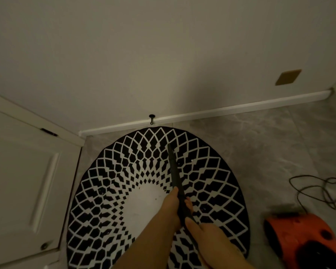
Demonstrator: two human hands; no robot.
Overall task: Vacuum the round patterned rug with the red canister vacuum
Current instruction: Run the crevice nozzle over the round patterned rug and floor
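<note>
Head view: one camera, looking down at the floor.
Rug: round black-and-white patterned rug (155, 191) lies straight ahead of the person, its far edge near the white baseboard (202, 113).
Wand: slim black vacuum nozzle tube (174, 171) runs from the hands forward, tip over the rug's far rings.
Left hand (171, 206): wrapped round the tube, the forward grip.
Right hand (204, 233): gripping the tube behind it, nearer the body.
Canister: red canister vacuum (306, 237) sits on grey marble-look floor (270, 142) to the right, beside a loose black cord (318, 189).
Key relation: tube's long axis points away from the person, so strokes likely run forward and back.
</note>
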